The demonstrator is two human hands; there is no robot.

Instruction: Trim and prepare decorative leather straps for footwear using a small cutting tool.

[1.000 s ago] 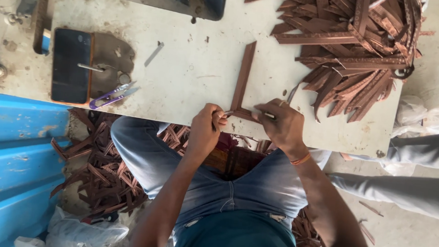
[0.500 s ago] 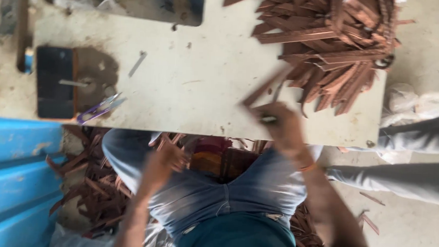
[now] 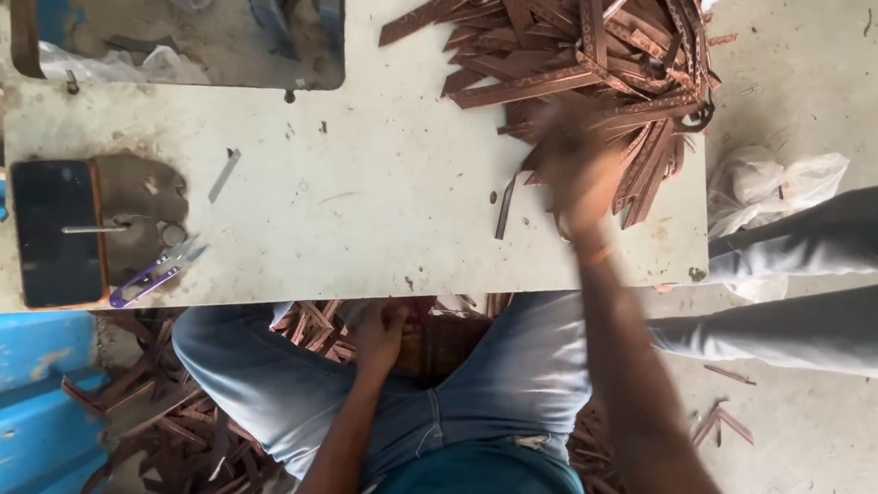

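A big heap of brown patterned strips [image 3: 580,44] lies at the far right of the white table [image 3: 381,204]. My right hand [image 3: 575,174] is stretched out over the near edge of the heap and is blurred by motion, so its grip is unclear. One single strip [image 3: 504,205] lies on the table just left of that hand. My left hand [image 3: 382,332] is down in my lap between my thighs, below the table edge. Its fingers are curled on brown strips [image 3: 444,343] gathered there.
Purple-handled thread snips [image 3: 154,272] lie near the table's front left, beside a dark plate with a metal pin [image 3: 59,229]. A rectangular opening [image 3: 180,23] is cut in the table's far left. More strips litter the floor [image 3: 149,432]. Another person's grey-trousered leg [image 3: 817,287] is at right.
Both hands were together on a strip at the table's front edge. The left hand has dropped to my lap and the right hand has swung out to the heap.
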